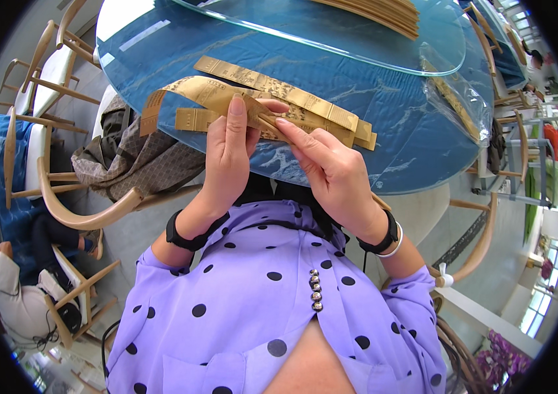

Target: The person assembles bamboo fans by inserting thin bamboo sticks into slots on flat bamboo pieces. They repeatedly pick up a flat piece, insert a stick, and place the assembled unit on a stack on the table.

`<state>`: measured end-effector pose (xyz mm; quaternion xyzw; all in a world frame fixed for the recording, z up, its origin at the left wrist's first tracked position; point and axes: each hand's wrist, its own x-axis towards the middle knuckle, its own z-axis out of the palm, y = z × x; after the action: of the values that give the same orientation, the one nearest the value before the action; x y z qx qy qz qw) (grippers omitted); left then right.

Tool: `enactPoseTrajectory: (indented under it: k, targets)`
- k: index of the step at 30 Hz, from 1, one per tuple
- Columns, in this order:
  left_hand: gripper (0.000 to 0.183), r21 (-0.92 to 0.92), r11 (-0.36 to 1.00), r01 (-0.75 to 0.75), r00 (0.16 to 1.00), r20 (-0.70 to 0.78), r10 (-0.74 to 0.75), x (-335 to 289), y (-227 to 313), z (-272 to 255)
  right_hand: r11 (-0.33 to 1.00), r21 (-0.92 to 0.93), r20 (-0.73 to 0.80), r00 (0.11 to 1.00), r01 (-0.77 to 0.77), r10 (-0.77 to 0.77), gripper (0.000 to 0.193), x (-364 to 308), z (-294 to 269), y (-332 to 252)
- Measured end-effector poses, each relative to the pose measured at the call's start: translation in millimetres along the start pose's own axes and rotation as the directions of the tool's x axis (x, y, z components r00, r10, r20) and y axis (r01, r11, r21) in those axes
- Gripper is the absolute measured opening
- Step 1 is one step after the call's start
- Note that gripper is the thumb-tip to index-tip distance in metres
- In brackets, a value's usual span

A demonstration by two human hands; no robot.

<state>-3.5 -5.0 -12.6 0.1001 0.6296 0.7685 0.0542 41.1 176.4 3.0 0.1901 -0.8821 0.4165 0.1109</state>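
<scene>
Above the near edge of a round blue marbled table [410,157], I hold a long gold printed paper strip [193,92]. My left hand [230,148] grips it, thumb on top and fingers behind. The strip's left end curls and hangs down. My right hand [331,164] pinches the strip's folded right part close to the left fingers; the exact fold is partly hidden by the fingertips. Under and behind my hands, several flat gold printed strips [312,102] lie overlapping on the table.
A raised glass disc [331,49] bears a stack of gold strips [391,14]. At the right lies a clear plastic bag [473,102] with a gold strip inside. A patterned brown cloth or garment [141,157] drapes over a wooden chair [95,213] at the left.
</scene>
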Motion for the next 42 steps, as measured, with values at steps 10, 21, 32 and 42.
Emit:
enactPoseTrajectory:
  k: [10, 21, 32, 42]
  targets:
    - [0.035, -0.201, 0.973, 0.117, 0.991, -0.043, -0.128, -3, 4, 13, 0.999, 0.043, -0.145, 0.989, -0.014, 0.020, 0.028, -1, 8, 6]
    - [0.029, 0.201, 0.973, -0.113, 0.994, 0.018, 0.112, -7, -29, 1, 0.991, -0.125, -0.144, 0.989, -0.049, 0.030, 0.021, 5, 3, -3]
    - [0.023, -0.269, 0.949, -0.165, 0.950, -0.303, 0.079, 6, 2, 1, 0.970, -0.233, 0.035, 0.996, -0.069, 0.079, 0.028, 10, -25, -11]
    - [0.034, -0.173, 0.969, -0.178, 0.930, -0.351, 0.108, 22, 12, -13, 0.963, -0.265, -0.083, 0.996, -0.059, 0.038, 0.021, -38, -57, -7]
